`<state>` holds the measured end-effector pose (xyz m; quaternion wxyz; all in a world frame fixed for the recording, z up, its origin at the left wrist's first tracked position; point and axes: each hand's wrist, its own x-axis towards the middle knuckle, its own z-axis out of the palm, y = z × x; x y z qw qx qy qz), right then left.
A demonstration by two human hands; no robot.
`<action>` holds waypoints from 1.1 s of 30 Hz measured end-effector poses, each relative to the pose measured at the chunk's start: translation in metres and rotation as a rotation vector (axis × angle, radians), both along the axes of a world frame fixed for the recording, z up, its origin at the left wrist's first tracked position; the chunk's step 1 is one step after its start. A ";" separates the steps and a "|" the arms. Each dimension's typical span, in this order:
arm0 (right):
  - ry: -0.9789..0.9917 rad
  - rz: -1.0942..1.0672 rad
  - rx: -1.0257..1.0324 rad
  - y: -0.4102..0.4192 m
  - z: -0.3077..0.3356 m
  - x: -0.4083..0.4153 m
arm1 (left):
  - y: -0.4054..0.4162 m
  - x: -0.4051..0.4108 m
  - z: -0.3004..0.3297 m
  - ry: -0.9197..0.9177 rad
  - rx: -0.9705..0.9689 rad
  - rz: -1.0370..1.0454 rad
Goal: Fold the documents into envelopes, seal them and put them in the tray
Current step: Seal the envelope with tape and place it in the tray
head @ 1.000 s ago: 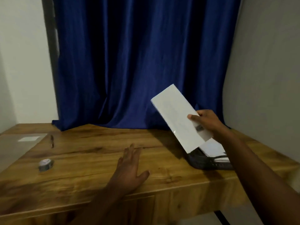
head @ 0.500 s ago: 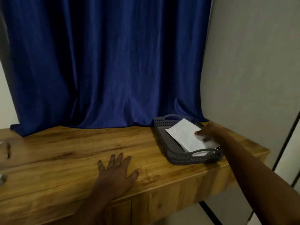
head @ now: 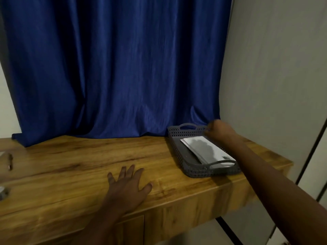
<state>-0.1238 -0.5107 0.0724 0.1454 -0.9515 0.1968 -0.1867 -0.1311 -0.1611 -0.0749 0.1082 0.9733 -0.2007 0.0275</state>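
Observation:
A dark grey perforated tray (head: 177, 149) with two handles stands at the right end of the wooden table (head: 74, 156). White envelopes (head: 203, 150) lie flat inside it in a small stack. My right hand (head: 219, 130) hovers over the tray's far right corner with its fingers curled and blurred, holding nothing, and its shadow falls on the top envelope. My left hand (head: 128, 184) rests flat on the table near the front edge, fingers spread.
A blue curtain (head: 115, 68) hangs behind the table. A grey wall (head: 274, 76) stands close on the right, just past the tray. At the far left edge lie a pen (head: 10, 161) and a small roll of tape (head: 2, 192).
My right hand lowered the white envelope into the tray, let it go and lifted away toward the tray's far corner. The view swung to the right. My left hand stayed flat on the table.

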 end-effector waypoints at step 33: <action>0.292 0.875 -0.070 0.413 -0.136 0.006 | 0.305 0.025 0.039 -0.073 -0.308 0.617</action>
